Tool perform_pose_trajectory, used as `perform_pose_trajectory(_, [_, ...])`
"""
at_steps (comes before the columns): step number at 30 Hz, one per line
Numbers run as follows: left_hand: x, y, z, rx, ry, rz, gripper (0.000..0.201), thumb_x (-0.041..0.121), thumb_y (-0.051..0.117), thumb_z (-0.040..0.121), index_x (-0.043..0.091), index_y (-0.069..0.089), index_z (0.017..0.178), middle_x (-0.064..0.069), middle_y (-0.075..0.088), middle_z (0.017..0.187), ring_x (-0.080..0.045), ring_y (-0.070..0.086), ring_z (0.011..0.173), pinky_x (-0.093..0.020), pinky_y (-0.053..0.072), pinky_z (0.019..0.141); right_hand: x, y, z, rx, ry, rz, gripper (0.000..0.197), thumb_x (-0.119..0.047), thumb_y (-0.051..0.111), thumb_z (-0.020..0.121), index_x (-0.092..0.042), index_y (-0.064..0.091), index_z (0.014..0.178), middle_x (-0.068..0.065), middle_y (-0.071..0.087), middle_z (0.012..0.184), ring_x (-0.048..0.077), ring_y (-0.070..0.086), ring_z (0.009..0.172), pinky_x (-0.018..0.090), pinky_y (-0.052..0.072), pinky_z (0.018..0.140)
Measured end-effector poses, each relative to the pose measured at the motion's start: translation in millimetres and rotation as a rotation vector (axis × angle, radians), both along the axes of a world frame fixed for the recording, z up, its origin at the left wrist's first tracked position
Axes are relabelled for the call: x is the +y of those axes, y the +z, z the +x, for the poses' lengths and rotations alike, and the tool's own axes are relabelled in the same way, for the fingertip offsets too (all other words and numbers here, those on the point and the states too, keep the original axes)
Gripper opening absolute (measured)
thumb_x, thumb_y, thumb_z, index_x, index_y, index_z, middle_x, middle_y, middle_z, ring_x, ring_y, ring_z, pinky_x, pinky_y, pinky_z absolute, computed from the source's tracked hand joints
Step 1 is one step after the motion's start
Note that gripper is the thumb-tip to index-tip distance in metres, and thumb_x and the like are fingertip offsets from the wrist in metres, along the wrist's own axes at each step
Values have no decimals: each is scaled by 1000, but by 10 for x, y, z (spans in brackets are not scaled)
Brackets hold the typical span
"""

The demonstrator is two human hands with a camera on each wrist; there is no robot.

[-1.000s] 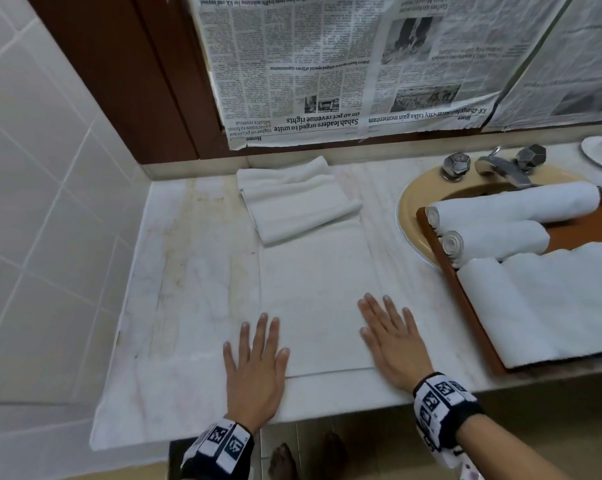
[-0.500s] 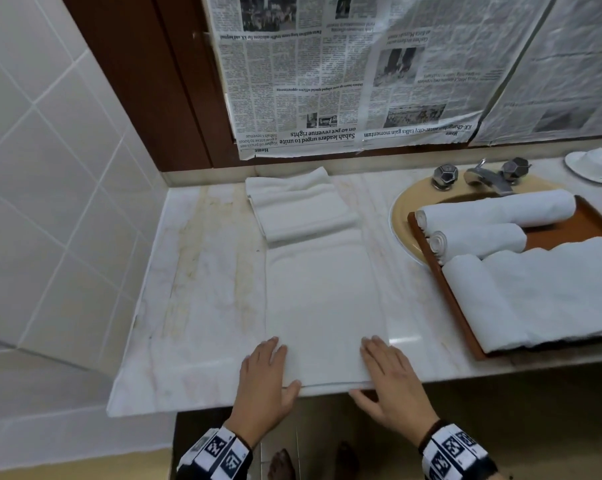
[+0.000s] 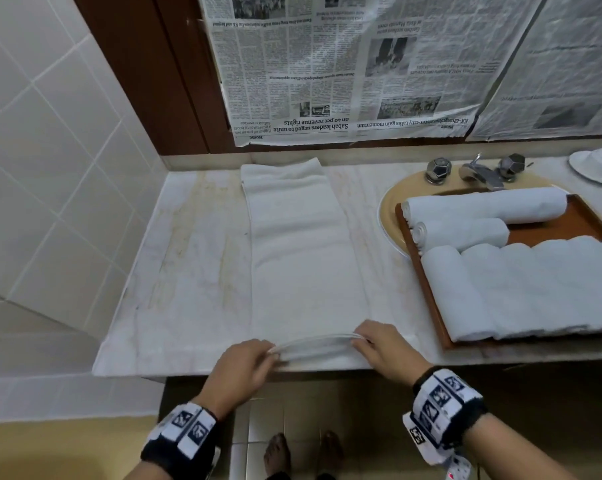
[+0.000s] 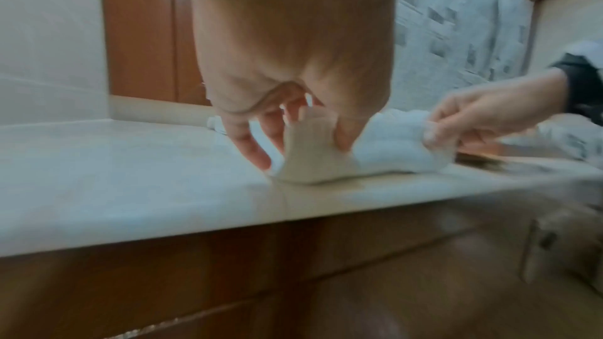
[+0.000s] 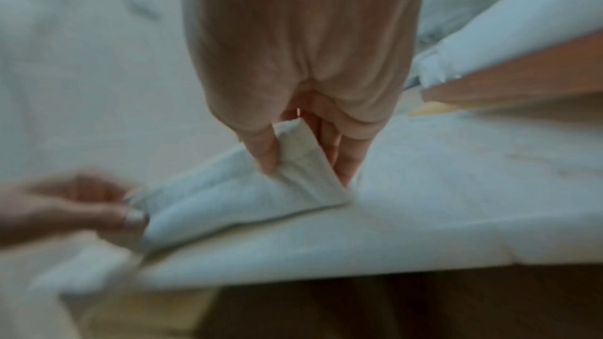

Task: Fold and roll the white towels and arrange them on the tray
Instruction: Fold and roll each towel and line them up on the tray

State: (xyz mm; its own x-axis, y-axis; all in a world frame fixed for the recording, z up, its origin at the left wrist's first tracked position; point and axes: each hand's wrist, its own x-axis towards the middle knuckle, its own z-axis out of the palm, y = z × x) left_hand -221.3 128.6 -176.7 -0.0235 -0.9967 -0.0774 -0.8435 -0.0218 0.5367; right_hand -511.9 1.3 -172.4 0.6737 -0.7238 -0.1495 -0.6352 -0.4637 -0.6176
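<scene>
A long white towel (image 3: 303,244) lies folded in a strip down the marble counter (image 3: 188,271), its near end at the counter's front edge. My left hand (image 3: 247,365) pinches the near left corner of the towel (image 4: 310,148). My right hand (image 3: 379,344) pinches the near right corner (image 5: 303,164). Between them the near edge is lifted off the counter. To the right, a brown tray (image 3: 431,306) holds two rolled white towels (image 3: 483,206) and a broad folded white towel (image 3: 534,289).
The tray sits over a yellow sink (image 3: 389,202) with a chrome tap (image 3: 479,173). A white dish (image 3: 597,164) stands at the far right. Newspaper (image 3: 344,64) covers the wall behind. White tiles (image 3: 50,168) close the left side. Bare marble lies left of the towel.
Both hands slid from lying flat on the towel back to its near edge, then pinched the corners and lifted the edge. The folded far end of the towel now lies stretched out flat.
</scene>
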Motion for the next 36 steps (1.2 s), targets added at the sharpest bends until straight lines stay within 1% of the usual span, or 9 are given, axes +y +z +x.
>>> perform_pose_trajectory(4, [-152, 90, 129, 128, 117, 154, 32, 50, 50, 90, 23, 66, 84, 7, 65, 73, -7, 58, 71, -20, 41, 65, -54, -77, -22, 9, -109, 53, 20, -25, 58, 98, -11, 72, 100, 2, 61, 92, 15, 56, 85, 23, 37, 76])
perform_pose_trajectory(8, [-180, 22, 145, 160, 233, 212, 11, 37, 68, 90, 27, 68, 86, 7, 67, 76, -4, 59, 74, -12, 41, 64, -32, -83, -5, -18, -206, 50, 17, -20, 58, 98, -9, 68, 104, 4, 67, 97, 18, 58, 89, 20, 33, 75])
perform_pose_trajectory(12, [-179, -19, 67, 143, 310, 181, 13, 34, 72, 85, 29, 60, 91, 9, 60, 78, -4, 56, 72, -21, 44, 67, 55, -115, 78, 0, -262, -58, 25, -10, 56, 95, -16, 58, 119, 0, 48, 118, 14, 52, 92, 19, 38, 83])
perform_pose_trajectory(16, [-112, -133, -62, -16, 164, -41, 25, 21, 68, 87, 30, 62, 110, 9, 47, 110, -11, 50, 91, -26, 48, 72, 157, -183, 76, 102, -124, -325, 41, 6, 68, 71, -18, 65, 104, 4, 53, 118, 24, 56, 99, 31, 52, 70])
perform_pose_trajectory(18, [-72, -158, -169, -122, 32, -99, 16, 25, 65, 88, 30, 65, 104, 10, 52, 109, -16, 54, 90, -31, 49, 67, 204, -154, 59, 184, 13, -452, 37, -7, 70, 65, -17, 65, 100, 3, 58, 111, 26, 58, 98, 36, 51, 75])
perform_pose_trajectory(21, [-24, -185, -260, -179, 8, -83, 30, 56, 60, 84, 33, 62, 104, 14, 55, 104, -12, 53, 88, -28, 44, 65, 249, -86, 57, 287, 98, -463, 38, -32, 64, 68, -17, 64, 102, 1, 60, 108, 24, 56, 104, 40, 48, 91])
perform_pose_trajectory(23, [-41, -198, -273, -251, -11, -64, 39, 63, 56, 80, 35, 60, 107, 13, 55, 102, -12, 53, 87, -26, 39, 62, 213, -87, 103, 330, 91, -494, 30, -28, 68, 67, -15, 66, 94, 2, 62, 102, 25, 57, 104, 42, 43, 95])
perform_pose_trajectory(29, [-266, 3, -203, -344, 34, 70, 29, 48, 45, 95, 31, 66, 104, 8, 64, 99, -18, 61, 95, -34, 40, 73, 111, -98, 207, 270, 68, -408, 14, -24, 56, 78, -14, 66, 80, 0, 61, 79, 23, 57, 75, 34, 49, 69])
perform_pose_trajectory(36, [-317, -25, -130, -131, 151, 177, 23, 40, 45, 98, 21, 57, 97, 2, 67, 88, -23, 61, 85, -34, 43, 72, -16, -25, 288, 138, -89, -92, 28, -23, 45, 99, -10, 62, 118, 4, 66, 110, 21, 59, 98, 31, 42, 89])
